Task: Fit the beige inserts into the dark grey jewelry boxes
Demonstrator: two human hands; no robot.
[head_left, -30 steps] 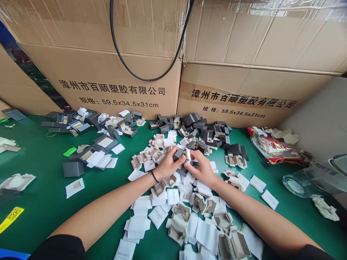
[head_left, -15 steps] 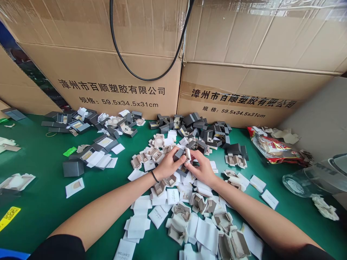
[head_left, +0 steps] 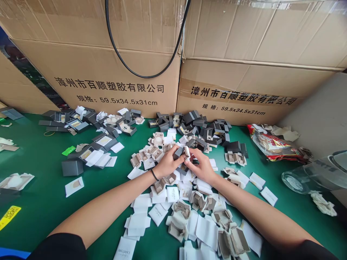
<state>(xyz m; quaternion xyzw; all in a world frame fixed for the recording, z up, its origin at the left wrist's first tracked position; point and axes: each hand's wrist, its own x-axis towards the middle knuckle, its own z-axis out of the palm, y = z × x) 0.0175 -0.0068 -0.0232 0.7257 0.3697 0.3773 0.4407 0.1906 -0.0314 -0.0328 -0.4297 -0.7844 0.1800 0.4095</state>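
Over the middle of the heap, my left hand is closed around a small dark grey jewelry box. A white cardboard insert sticks out at the box's right side. My right hand has its thumb and fingers curled at that insert, pinching its edge as far as I can see; the fingertips are partly hidden. Beneath and in front of both hands lie loose folded inserts and white printed cards. Dark jewelry boxes are heaped just beyond my hands.
Large cardboard cartons wall off the back, with a black cable hanging before them. More dark boxes and cards lie left on the green table. At right are a red plastic packet and a clear jar.
The view has shifted slightly. Both hands stay together around the jewelry box and insert, with the insert tilted a little differently. The piles look the same.
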